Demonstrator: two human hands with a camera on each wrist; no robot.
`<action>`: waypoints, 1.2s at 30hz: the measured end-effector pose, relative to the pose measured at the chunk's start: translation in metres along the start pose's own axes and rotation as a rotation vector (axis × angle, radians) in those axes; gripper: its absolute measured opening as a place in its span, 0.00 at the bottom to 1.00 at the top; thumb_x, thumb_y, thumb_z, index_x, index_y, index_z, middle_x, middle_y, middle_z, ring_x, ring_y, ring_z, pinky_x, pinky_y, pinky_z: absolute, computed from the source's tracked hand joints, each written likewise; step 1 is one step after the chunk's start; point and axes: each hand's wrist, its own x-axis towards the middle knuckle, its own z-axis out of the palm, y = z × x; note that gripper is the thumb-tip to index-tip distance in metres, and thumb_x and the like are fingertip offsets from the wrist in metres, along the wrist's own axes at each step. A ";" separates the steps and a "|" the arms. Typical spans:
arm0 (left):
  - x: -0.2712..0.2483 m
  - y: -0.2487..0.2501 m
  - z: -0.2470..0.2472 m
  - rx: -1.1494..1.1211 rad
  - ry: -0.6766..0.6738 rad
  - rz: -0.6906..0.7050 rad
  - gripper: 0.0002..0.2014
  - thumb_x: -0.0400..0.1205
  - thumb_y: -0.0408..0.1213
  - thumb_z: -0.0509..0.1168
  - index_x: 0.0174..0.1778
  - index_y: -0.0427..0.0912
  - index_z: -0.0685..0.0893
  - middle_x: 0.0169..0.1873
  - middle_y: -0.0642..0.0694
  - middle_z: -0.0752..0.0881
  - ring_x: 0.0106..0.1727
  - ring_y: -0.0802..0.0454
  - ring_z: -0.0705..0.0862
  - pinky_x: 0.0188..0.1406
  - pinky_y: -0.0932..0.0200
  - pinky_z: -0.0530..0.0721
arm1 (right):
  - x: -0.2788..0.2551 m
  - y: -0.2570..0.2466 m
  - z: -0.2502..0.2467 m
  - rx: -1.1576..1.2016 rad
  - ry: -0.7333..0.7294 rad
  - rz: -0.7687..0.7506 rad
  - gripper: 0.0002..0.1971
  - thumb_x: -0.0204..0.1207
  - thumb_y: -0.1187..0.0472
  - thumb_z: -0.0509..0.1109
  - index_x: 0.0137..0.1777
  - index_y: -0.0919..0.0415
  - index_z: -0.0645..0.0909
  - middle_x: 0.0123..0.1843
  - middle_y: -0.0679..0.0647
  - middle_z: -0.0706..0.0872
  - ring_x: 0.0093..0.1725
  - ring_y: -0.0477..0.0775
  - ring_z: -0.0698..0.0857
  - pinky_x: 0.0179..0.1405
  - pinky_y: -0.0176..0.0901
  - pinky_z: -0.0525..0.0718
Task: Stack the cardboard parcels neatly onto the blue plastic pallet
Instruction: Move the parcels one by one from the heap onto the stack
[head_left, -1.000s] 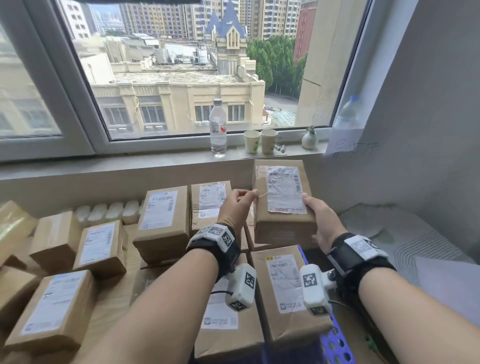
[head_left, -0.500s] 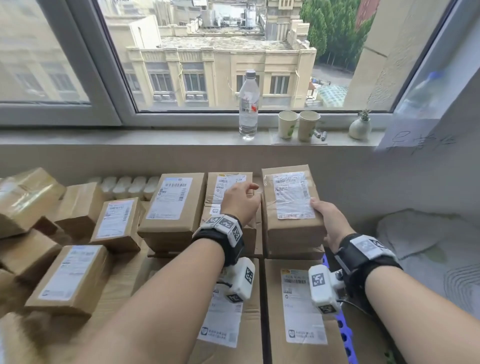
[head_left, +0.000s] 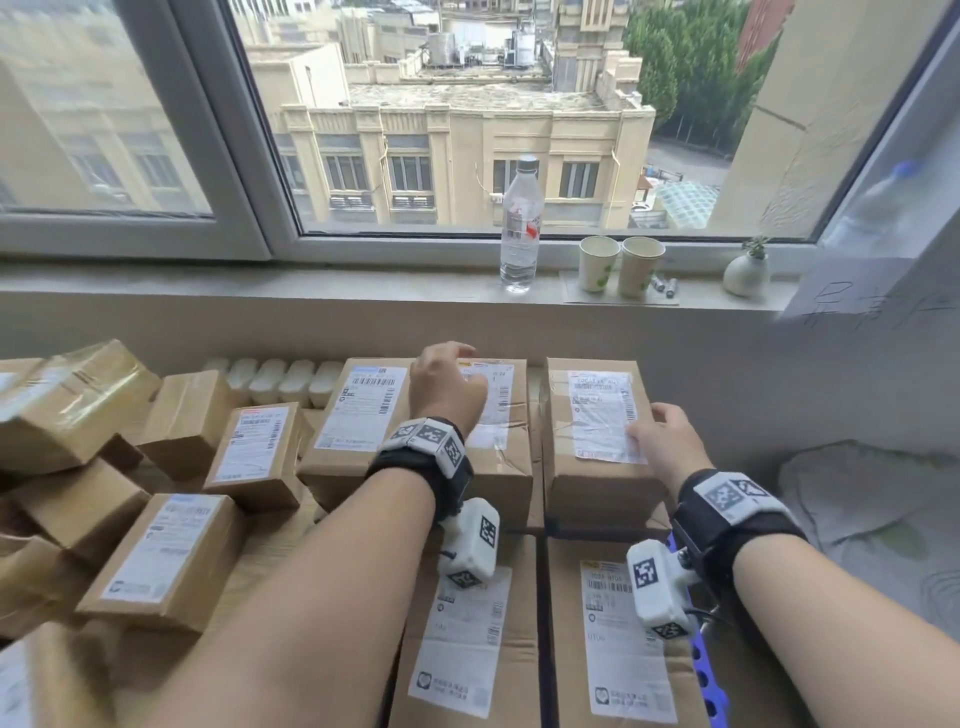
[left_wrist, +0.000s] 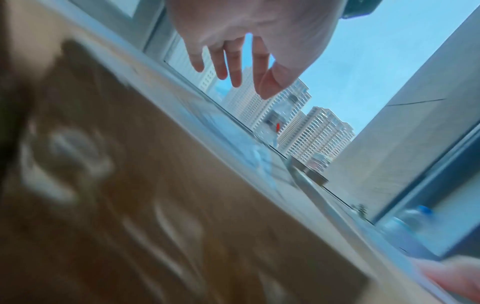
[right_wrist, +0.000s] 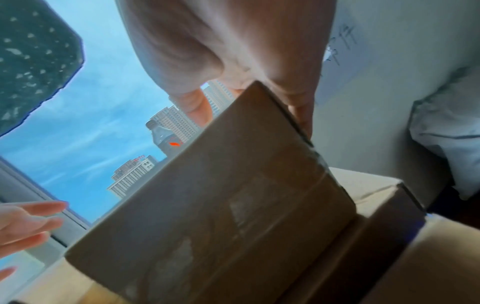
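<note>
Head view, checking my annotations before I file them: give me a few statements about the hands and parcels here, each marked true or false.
1. The right hand holds the near right corner of the right-hand parcel. True.
2. The left hand grips a parcel tightly. False: its fingers are straight and spread, holding nothing, as the left wrist view shows.
3. A clear water bottle stands on the windowsill. True.
4. Three paper cups stand on the sill. False: there are two, side by side.
5. The blue pallet shows at the lower right. True.
</note>
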 end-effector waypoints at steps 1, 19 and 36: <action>0.007 -0.005 -0.010 0.041 0.070 -0.027 0.17 0.78 0.33 0.63 0.62 0.49 0.82 0.66 0.46 0.79 0.68 0.47 0.74 0.69 0.52 0.73 | -0.003 -0.005 0.001 -0.058 0.005 -0.024 0.24 0.78 0.60 0.64 0.74 0.55 0.69 0.59 0.51 0.80 0.57 0.56 0.81 0.61 0.49 0.78; 0.014 -0.074 -0.040 0.247 -0.008 -0.510 0.47 0.63 0.62 0.72 0.77 0.48 0.66 0.72 0.36 0.75 0.74 0.36 0.69 0.71 0.44 0.66 | -0.013 -0.016 0.015 -0.205 0.014 -0.085 0.23 0.77 0.55 0.68 0.71 0.53 0.71 0.54 0.48 0.82 0.54 0.57 0.84 0.56 0.51 0.80; -0.012 -0.049 -0.048 0.319 -0.064 -0.215 0.37 0.75 0.57 0.65 0.80 0.48 0.68 0.81 0.44 0.64 0.83 0.45 0.58 0.81 0.42 0.60 | -0.045 -0.052 0.027 -0.594 0.149 -0.507 0.29 0.79 0.51 0.65 0.80 0.53 0.67 0.78 0.53 0.73 0.78 0.56 0.70 0.80 0.59 0.64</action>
